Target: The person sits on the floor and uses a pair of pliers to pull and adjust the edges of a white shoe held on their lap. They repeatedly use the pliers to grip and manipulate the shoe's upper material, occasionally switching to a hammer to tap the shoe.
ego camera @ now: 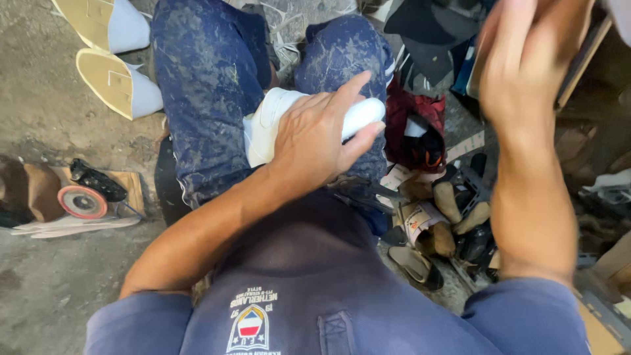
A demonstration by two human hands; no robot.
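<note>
I sit and look down at my lap in stained blue trousers. My left hand (319, 135) presses down on a white shoe (266, 121) that lies across my thighs, thumb and fingers wrapped over its top. My right hand (526, 52) is raised at the upper right, blurred by motion, beside a dark flat board; whether it holds anything cannot be made out.
Two white shoes with cream soles (118, 82) lie sole-up on the concrete floor at upper left. An angle grinder with a red disc (85, 197) rests on a wooden block at left. Dark shoe parts, scraps and tools (447, 217) crowd the floor at right.
</note>
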